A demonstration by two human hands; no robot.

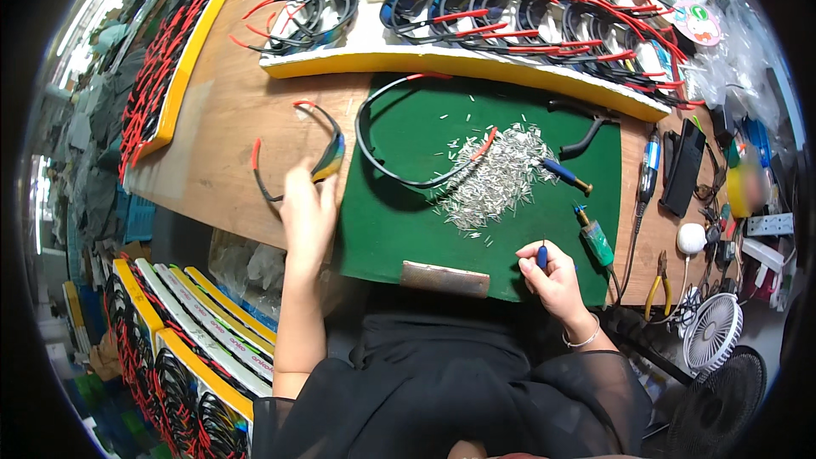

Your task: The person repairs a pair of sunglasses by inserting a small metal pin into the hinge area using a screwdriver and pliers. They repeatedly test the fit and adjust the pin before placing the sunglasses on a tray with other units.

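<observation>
My left hand (pixel 306 212) is closed on a pair of sunglasses (pixel 331 153) with black frame, red arm tips and a colourful lens, over the wood left of the green mat (pixel 399 238). My right hand (pixel 557 279) grips a small screwdriver (pixel 542 257) with a blue handle, above the mat's near right part. Between the hands, a black glasses frame (pixel 380 168) with red tips lies on the mat. One of its arms reaches over a heap of tiny silver metal pins (pixel 493 183). Beside the heap rests another blue-handled screwdriver (pixel 565 176).
A long yellow-edged tray (pixel 442 61) of red-tipped sunglasses spans the back; another tray (pixel 183 76) stands left. A metal bar (pixel 445 279) lies at the mat's near edge. Rightward are a green-handled tool (pixel 597 242), yellow pliers (pixel 657 287) and a white fan (pixel 712 331).
</observation>
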